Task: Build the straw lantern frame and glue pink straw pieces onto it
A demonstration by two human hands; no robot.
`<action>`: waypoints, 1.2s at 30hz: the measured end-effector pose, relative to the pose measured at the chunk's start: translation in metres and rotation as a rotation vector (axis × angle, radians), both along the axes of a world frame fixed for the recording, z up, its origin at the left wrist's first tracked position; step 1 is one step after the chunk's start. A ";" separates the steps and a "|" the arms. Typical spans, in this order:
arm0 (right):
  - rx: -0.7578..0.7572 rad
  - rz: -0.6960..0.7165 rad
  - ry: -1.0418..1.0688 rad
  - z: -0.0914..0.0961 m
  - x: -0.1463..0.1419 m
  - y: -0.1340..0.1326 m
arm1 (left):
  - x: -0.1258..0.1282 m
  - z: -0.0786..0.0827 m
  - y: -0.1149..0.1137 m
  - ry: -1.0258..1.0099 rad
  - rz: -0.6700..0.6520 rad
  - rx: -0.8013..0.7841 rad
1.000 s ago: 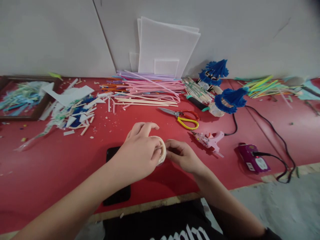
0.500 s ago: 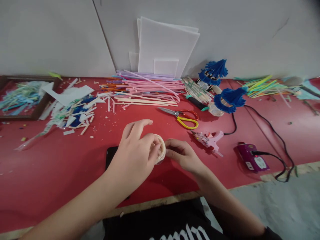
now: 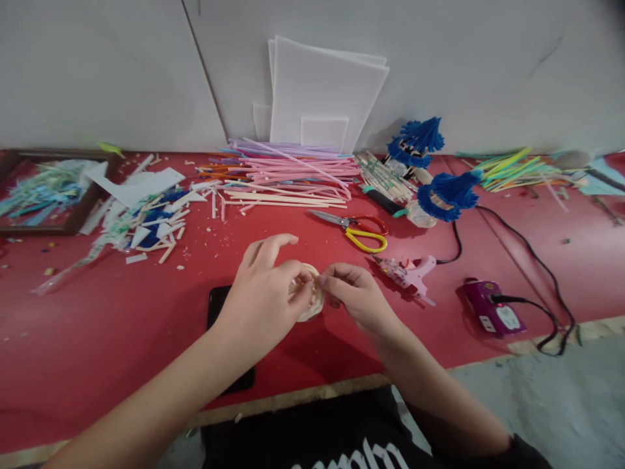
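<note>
Between my two hands is a small round cream-coloured piece (image 3: 312, 311) that looks coiled or ring-shaped, partly hidden by fingers. My left hand (image 3: 266, 286) grips its left side with thumb and index finger, the other fingers raised and bent. On its right rim, the thumb and fingers of my right hand (image 3: 356, 293) are pinched together; whatever lies between those fingertips is too small to make out. Beyond my hands lie scissors (image 3: 354, 228) with one red and one yellow handle. A pink glue gun (image 3: 407, 273) rests right of my right hand.
A black phone (image 3: 215, 303) lies under my left forearm. Pink and cream craft stems (image 3: 293, 172) are piled at the back, near blue fuzzy shapes (image 3: 446, 195). Scraps (image 3: 156, 225) and a brown-framed tray (image 3: 83, 218) are at left. A purple power box (image 3: 493, 309) with a black cord sits right.
My right fingers have closed in on the round piece's rim and moved slightly up and left. The round piece has tilted a little; my left hand stays nearly still.
</note>
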State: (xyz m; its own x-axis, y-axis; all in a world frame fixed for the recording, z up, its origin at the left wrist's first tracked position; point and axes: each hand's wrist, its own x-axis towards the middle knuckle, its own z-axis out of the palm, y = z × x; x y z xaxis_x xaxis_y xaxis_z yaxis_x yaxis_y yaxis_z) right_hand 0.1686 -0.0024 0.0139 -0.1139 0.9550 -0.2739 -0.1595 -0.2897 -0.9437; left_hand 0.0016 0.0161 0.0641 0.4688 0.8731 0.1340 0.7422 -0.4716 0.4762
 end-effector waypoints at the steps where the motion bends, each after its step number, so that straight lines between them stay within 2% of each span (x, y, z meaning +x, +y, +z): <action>1: 0.001 -0.004 -0.008 0.000 -0.001 0.001 | 0.000 0.000 0.000 -0.002 0.005 -0.009; 7: 0.014 -0.025 -0.050 0.000 -0.004 0.003 | -0.001 -0.003 0.000 -0.012 0.034 -0.026; 13: 0.028 -0.007 -0.028 0.000 -0.003 0.001 | -0.004 -0.008 -0.002 -0.012 -0.028 -0.028; 20: 0.033 0.020 -0.039 -0.001 0.001 0.001 | -0.001 -0.012 -0.005 -0.020 -0.030 0.019; 36: 0.079 0.012 -0.098 0.003 0.002 0.001 | 0.002 -0.004 -0.003 0.030 -0.030 0.075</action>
State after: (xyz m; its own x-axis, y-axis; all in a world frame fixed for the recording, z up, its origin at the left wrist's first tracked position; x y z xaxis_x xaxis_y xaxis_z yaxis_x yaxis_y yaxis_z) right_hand 0.1711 -0.0010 0.0172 -0.1015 0.9728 -0.2083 -0.0628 -0.2153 -0.9745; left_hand 0.0038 0.0133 0.0603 0.4991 0.8469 0.1838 0.7406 -0.5269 0.4170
